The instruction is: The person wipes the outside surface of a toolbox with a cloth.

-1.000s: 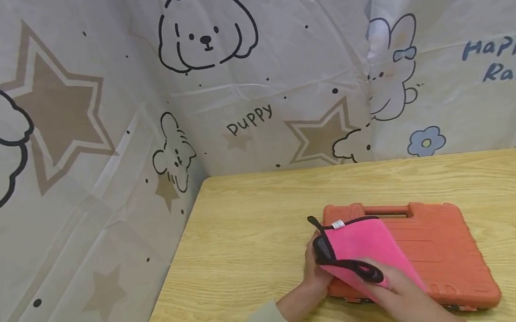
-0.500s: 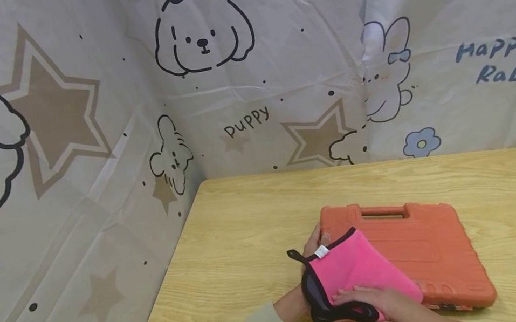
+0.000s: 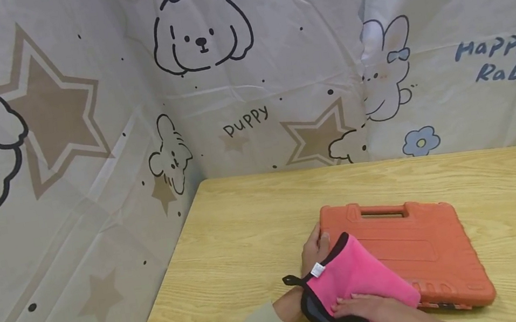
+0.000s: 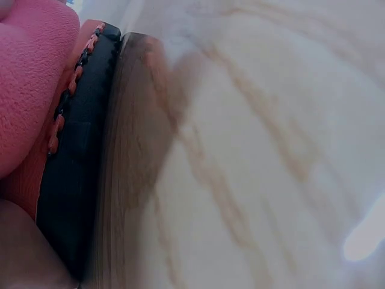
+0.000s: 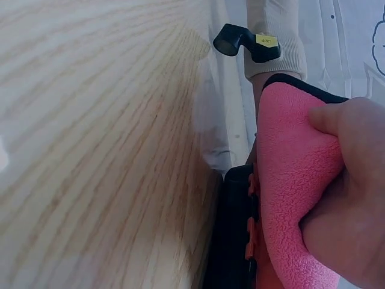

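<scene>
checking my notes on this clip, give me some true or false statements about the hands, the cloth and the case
1. The right hand presses a pink cloth onto the orange case. True.
2. The case stands open with tools showing. False: it lies flat and closed on the wooden table.
3. The left hand rests against the case's left edge. True.
4. The cloth is trimmed in white. False: its border is black, with only a small white tag.
5. The cloth lies near the case's handle. False: it covers the near left corner, while the handle slot is on the far side.
</scene>
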`<state>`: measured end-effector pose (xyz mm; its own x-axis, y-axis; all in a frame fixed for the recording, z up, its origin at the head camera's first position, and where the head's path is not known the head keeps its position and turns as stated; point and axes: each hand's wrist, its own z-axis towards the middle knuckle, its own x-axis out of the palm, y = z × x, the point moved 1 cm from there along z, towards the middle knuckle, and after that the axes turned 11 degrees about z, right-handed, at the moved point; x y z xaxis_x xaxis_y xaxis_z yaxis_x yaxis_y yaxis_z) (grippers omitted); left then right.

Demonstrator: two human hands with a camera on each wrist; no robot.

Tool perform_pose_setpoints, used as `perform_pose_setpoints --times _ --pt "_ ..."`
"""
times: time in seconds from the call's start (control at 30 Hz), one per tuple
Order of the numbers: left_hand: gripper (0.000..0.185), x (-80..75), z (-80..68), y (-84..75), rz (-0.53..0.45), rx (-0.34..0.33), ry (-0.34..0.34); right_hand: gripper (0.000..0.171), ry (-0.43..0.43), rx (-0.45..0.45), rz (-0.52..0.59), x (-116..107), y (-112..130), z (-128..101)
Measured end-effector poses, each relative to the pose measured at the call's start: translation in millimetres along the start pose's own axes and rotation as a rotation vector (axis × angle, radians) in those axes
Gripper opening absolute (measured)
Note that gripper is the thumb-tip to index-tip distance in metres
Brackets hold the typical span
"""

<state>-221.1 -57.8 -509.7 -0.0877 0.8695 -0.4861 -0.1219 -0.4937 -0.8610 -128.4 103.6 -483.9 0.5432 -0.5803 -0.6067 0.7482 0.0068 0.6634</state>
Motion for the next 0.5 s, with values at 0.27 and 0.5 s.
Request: perform_pose_setpoints --times 0.27,0.5 --pt "0.05 0.4 0.1 -0.4 0.046 -0.008 -0.012 0.052 0.035 0.021 -0.004 2.0 0.5 -0.2" --pt "0.048 -1.7 -1.1 -2.1 0.03 0.03 -0.014 0.049 0.063 0.063 0.056 0.0 -1.0 -3.5"
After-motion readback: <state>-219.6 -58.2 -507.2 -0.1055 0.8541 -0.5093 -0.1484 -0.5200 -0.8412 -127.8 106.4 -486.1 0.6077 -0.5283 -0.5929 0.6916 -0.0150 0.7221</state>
